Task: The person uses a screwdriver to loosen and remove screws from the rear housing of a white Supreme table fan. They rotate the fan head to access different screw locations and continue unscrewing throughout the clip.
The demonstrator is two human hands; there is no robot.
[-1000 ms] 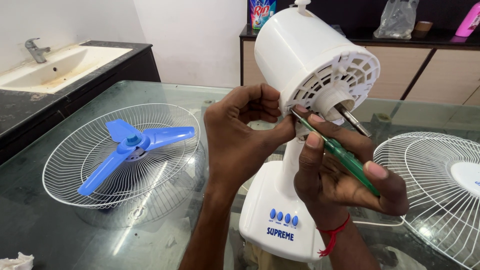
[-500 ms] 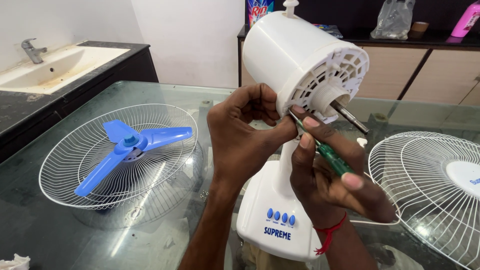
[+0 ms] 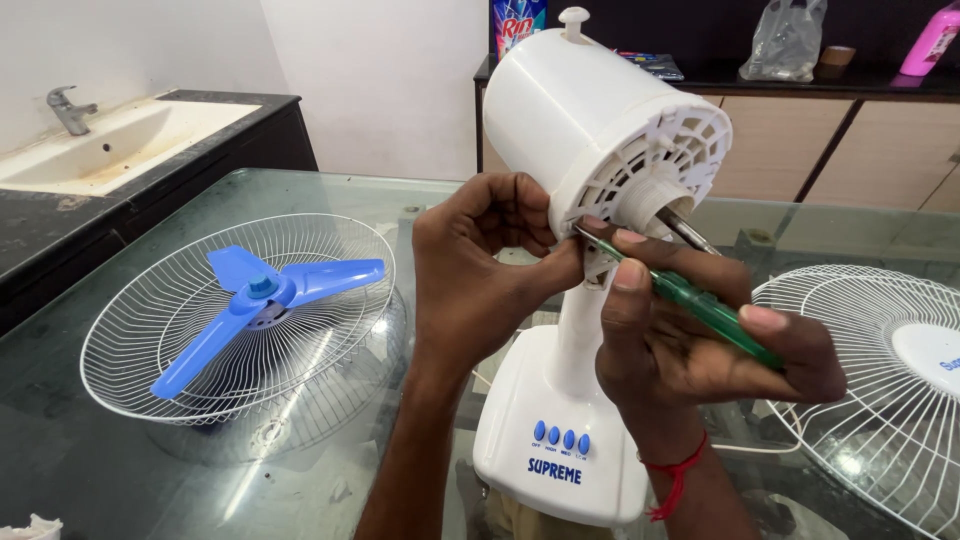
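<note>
Head view: right hand [image 3: 690, 340] grips green screwdriver [image 3: 690, 298] against fan motor housing [image 3: 600, 130]; left hand [image 3: 480, 270] pinches beside it.

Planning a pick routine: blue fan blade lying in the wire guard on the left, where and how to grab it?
Grip the blue fan blade at its central hub, coming straight down from above. The hub stands up above the three thin, flat vanes, which lie low in the dished wire guard, so a side approach would probably meet the wires. Both hands are away at the white fan, leaving the way clear.
</note>
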